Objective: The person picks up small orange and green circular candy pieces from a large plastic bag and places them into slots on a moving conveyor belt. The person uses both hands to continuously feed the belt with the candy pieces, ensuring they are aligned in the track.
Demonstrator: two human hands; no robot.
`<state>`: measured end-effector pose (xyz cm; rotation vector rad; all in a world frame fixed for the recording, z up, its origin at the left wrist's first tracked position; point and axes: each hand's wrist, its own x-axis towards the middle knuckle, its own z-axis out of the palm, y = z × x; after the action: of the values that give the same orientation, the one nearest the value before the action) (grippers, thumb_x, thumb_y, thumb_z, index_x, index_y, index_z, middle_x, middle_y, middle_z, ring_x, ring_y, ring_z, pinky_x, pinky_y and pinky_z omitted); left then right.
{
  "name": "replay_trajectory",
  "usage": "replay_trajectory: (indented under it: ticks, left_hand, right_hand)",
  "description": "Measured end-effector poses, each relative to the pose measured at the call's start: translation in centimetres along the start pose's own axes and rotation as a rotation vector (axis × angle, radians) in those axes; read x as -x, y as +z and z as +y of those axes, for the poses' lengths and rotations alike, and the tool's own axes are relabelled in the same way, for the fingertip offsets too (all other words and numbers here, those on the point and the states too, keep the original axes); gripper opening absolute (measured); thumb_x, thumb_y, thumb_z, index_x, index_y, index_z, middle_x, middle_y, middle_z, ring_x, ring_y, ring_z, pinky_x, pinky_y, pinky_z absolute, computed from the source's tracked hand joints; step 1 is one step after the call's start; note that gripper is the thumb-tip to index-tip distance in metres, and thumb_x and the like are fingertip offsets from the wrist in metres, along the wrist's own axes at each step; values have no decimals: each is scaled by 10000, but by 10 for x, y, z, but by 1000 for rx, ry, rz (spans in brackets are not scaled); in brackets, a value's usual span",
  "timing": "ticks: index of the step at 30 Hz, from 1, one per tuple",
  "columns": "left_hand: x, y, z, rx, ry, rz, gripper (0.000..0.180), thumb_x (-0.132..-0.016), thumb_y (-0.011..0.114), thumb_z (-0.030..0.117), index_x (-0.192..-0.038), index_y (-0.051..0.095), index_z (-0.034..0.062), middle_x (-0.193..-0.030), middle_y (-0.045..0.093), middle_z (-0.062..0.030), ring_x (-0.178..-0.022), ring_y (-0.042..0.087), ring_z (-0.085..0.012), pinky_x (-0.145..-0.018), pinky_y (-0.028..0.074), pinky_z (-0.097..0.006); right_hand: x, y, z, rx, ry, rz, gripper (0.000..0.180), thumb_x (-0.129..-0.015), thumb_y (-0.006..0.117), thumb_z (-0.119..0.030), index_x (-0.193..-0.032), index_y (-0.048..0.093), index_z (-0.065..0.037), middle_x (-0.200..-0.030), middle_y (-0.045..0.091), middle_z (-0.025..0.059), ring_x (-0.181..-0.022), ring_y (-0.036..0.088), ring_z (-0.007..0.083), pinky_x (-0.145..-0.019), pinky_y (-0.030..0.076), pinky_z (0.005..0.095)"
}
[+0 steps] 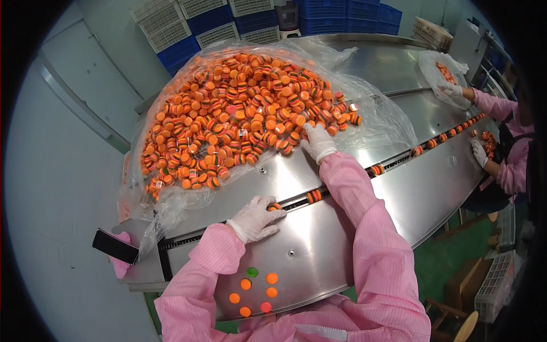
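My left hand (256, 220), in a white glove, is at the narrow conveyor channel (294, 201). Its fingers are closed on a round, layered burger-shaped candy (274, 207) in the channel. Farther off and to the right, my gloved right hand (320, 142) touches the near edge of a big pile of candies (239, 108), orange with green, dark and red layers. Its fingers are curled, and what they hold is hidden. Between the hands, another burger-shaped candy (314, 196) sits on its side in the channel, with one more candy (378, 169) beyond my right forearm.
Clear plastic sheeting (387, 122) lies under the pile. Loose orange discs (272, 279), one green and one pinkish piece lie near the front edge. A black phone-like slab (115, 246) stands at left. At right, a co-worker's gloved hands (480, 153) work beside the channel. Crates (322, 17) stand behind.
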<state>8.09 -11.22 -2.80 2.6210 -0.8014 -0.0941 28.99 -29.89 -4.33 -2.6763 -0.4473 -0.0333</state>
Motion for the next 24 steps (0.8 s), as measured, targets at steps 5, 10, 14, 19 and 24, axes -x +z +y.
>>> replay_trajectory:
  ticks: [5, 10, 14, 19, 24]
  left_hand:
    - [-75, 0, -24, -86, -59, 326, 298, -745, 607, 165, -1034, 568, 101, -1035, 500, -155, -939, 504, -327, -799, 442, -392]
    - [-133, 9, -51, -272, -204, 378, 219, -766, 554, 141, -978, 533, 91, -955, 488, -146, -894, 530, -318, -728, 477, -404]
    - [-147, 14, -45, -285, -408, 194, 276, -757, 569, 161, -996, 472, 63, -964, 516, -169, -885, 553, -349, -727, 485, -422]
    - [-148, 10, -39, -284, -533, 82, 322, -750, 594, 198, -1008, 462, 58, -1001, 526, -192, -904, 560, -360, -738, 478, -444]
    - [-119, 6, -39, -138, -369, 189, 227, -751, 584, 195, -965, 577, 119, -930, 521, -180, -893, 547, -338, -770, 451, -417]
  right_hand:
    - [-3, 5, 20, -78, -136, 81, 275, -736, 625, -175, -970, 531, -66, -937, 542, 188, -879, 563, 351, -773, 459, 419]
    - [7, 11, 36, -101, -352, 68, 194, -734, 594, -106, -912, 530, -63, -888, 563, 164, -874, 556, 340, -762, 446, 401]
    - [24, 2, 51, -92, -484, 52, 141, -728, 560, -59, -862, 516, -53, -834, 550, 155, -832, 545, 339, -747, 440, 405]
    - [42, 5, 57, 18, -725, 262, 135, -723, 562, -66, -842, 508, -32, -876, 532, 158, -849, 533, 344, -750, 444, 412]
    - [40, -7, 62, 54, -631, 192, 132, -730, 564, -87, -823, 500, -19, -860, 534, 162, -829, 530, 341, -755, 437, 415]
